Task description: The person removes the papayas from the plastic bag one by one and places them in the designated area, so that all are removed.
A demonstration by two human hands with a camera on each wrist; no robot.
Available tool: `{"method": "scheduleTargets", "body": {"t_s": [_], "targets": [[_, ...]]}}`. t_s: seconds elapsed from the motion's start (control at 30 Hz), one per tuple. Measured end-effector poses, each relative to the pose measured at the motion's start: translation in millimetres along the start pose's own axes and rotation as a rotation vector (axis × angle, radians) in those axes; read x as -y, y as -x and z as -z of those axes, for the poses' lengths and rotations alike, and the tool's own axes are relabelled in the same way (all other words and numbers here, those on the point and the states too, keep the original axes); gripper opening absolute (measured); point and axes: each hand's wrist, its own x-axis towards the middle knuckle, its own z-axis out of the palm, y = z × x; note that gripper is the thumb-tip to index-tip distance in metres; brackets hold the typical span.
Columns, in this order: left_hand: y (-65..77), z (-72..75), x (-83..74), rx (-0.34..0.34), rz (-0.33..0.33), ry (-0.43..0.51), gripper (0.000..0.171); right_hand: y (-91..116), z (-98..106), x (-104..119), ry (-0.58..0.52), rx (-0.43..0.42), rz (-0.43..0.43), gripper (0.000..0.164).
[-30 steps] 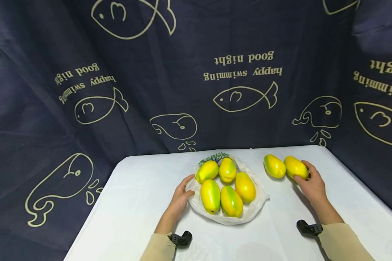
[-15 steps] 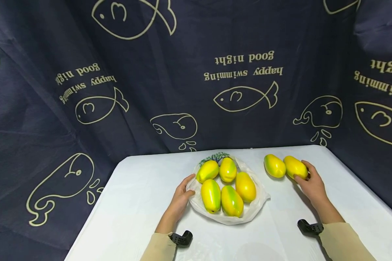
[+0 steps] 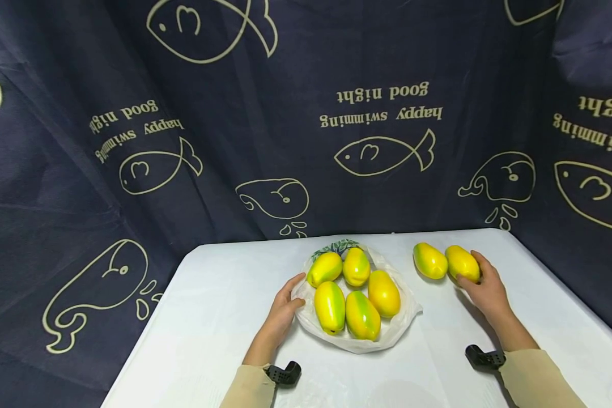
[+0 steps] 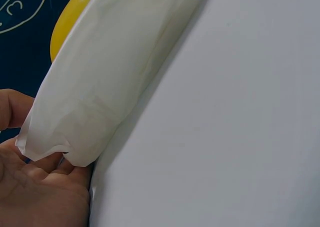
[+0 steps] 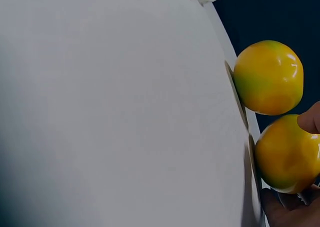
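A rolled-down white plastic bag (image 3: 410,309) with a green leafy print stands on the table, holding several yellow-green mangoes (image 3: 362,315). At its left side my left hand (image 3: 280,317) holds the rim; in the left wrist view the bag's edge (image 4: 90,92) runs between thumb and fingers. To the right of the bag, two more mangoes lie side by side. My right hand (image 3: 489,292) grips the outer mango (image 3: 461,262), thumb on the near side and fingers round the far side. The inner mango (image 3: 430,261) sits right beside it, untouched by the hand.
A white cloth covers the table (image 3: 224,306). Behind and on both sides hangs a dark blue curtain (image 3: 285,141) with fish and whale drawings. A black strap device (image 3: 283,374) sits on the left wrist, another (image 3: 484,358) on the right.
The right hand has shifted slightly and now sits a little closer round the outer mango. The left hand, the bag and the other mangoes stay where they were.
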Motion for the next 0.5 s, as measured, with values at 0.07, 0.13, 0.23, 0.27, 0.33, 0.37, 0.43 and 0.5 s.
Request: {"method": "scheduleTargets", "body": {"t_s": [0.07, 0.13, 0.23, 0.27, 0.33, 0.37, 0.43, 0.5], "targets": [[-0.2, 0.1, -0.4, 0.002, -0.002, -0.001, 0.068, 0.0, -0.2, -0.3, 0.016, -0.001, 0.001, 0.081], [-0.6, 0.2, -0.1, 0.004, -0.001, 0.002, 0.068, 0.2, -0.1, -0.2, 0.026, -0.008, 0.009, 0.081], [-1.2, 0.2, 0.3, 0.003, 0.001, 0.005, 0.069, 1.3, 1.0, 1.2, 0.037, -0.017, 0.018, 0.081], [-1.2, 0.2, 0.3, 0.003, 0.000, 0.008, 0.069, 1.9, 1.5, 2.1, 0.039, -0.023, 0.021, 0.081], [-1.0, 0.2, 0.5, 0.003, 0.000, 0.011, 0.069, 3.4, 2.5, 4.0, 0.046, -0.038, 0.023, 0.080], [-0.9, 0.2, 0.7, 0.003, 0.001, 0.011, 0.069, 4.3, 2.8, 4.8, 0.050, -0.049, 0.021, 0.079], [-0.6, 0.2, 0.4, 0.005, 0.000, 0.013, 0.069, 6.3, 3.7, 6.4, 0.058, -0.078, 0.028, 0.077], [-0.6, 0.4, -0.1, 0.007, 0.001, 0.013, 0.069, 8.4, 4.7, 8.7, 0.059, -0.111, 0.045, 0.075]]}}
